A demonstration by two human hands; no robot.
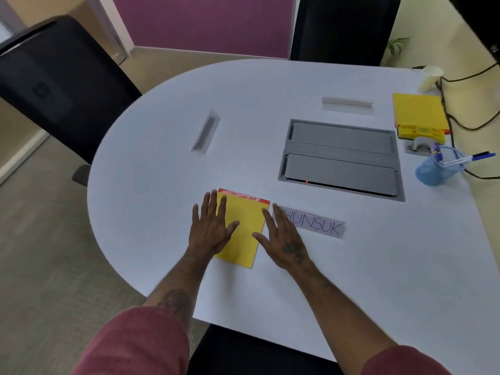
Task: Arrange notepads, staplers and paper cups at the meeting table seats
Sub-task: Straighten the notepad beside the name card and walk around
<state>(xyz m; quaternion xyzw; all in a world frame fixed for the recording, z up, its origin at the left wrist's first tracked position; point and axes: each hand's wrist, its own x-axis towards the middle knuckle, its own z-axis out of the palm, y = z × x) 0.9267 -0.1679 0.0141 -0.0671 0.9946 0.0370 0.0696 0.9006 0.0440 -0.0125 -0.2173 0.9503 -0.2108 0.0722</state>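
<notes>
A yellow notepad [244,228] with a red top strip lies flat on the white table [167,136] in front of me. My left hand [209,227] rests flat on its left edge, fingers spread. My right hand [282,238] lies flat at its right edge, thumb on the pad, fingers partly covering a paper name label [316,226]. At the far right sit a stack of yellow notepads [418,109], a yellow stapler [422,132] and a white stapler [418,146]. A stack of paper cups [430,77] lies at the back right.
A grey cable box [341,155] is set into the table centre, with two cable slots [206,133] [347,104] beyond it. A blue mesh pen holder [437,166] with pens stands at the right by black cables [460,115]. Black chairs [54,82] [343,28] stand at the left and far side.
</notes>
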